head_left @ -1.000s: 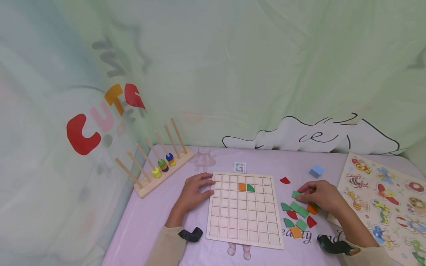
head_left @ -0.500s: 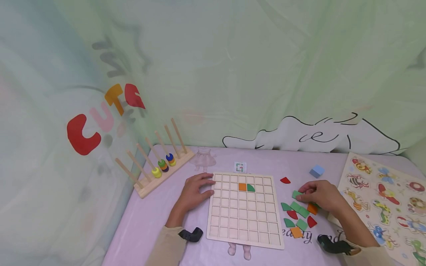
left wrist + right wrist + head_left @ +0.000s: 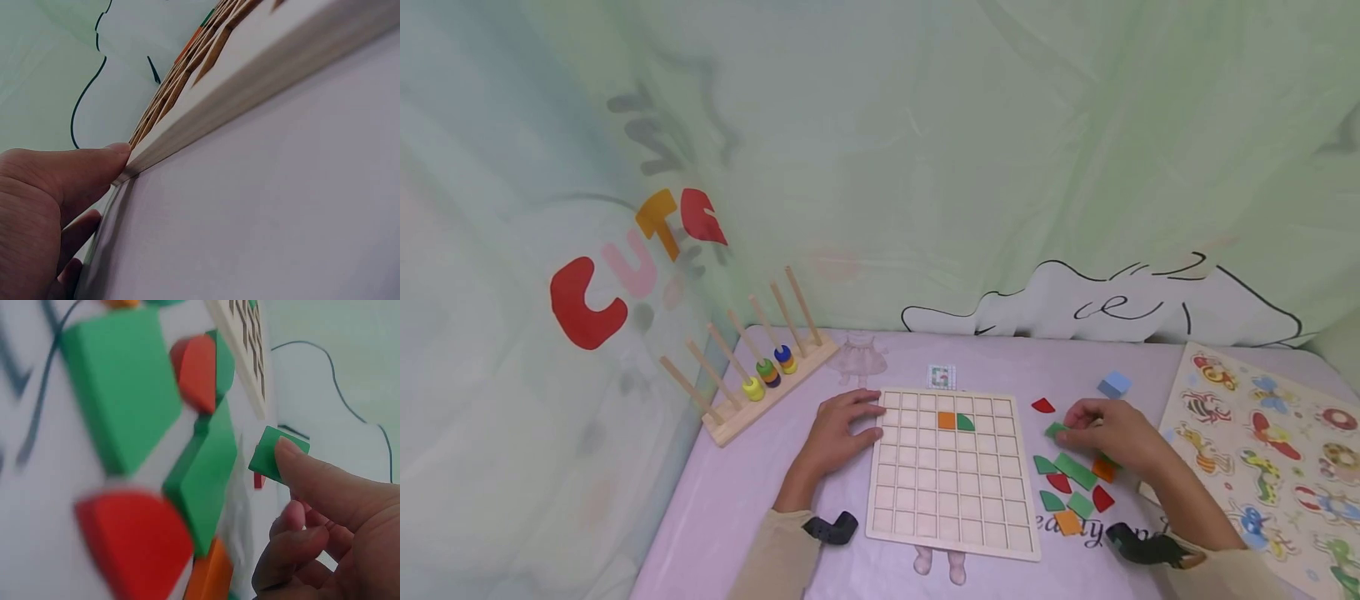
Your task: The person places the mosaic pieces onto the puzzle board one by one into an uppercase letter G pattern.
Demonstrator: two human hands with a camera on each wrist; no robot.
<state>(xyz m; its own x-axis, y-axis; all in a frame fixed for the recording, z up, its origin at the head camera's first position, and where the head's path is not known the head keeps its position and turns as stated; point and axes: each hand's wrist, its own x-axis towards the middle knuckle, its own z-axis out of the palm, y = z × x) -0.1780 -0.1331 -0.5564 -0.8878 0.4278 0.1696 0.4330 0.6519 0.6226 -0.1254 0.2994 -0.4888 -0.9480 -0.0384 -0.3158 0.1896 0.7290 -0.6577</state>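
Observation:
My right hand (image 3: 1117,440) pinches a green square tile (image 3: 265,456) between thumb and fingers, raised above the loose tiles. In the right wrist view the thumb lies over the tile's face. My left hand (image 3: 840,435) rests along the left edge of a wooden grid board (image 3: 951,547), its fingers spread. Seen from the left wrist, the thumb (image 3: 94,169) touches the board's side. In the grid lie an orange square tile (image 3: 946,421) and, right beside it, a green quarter-round tile (image 3: 965,422).
Right of the board lie several loose tiles, among them a green square (image 3: 1080,505), a red quarter-round (image 3: 1102,498) and an orange square (image 3: 1067,523). Farther off are a pattern card (image 3: 942,377), a blue block (image 3: 1114,385), a peg stand (image 3: 767,402) and an insect puzzle board (image 3: 1240,417).
My right hand has shifted slightly left and up with the green square tile, which now tilts between the fingers. The left hand and the board stay put.

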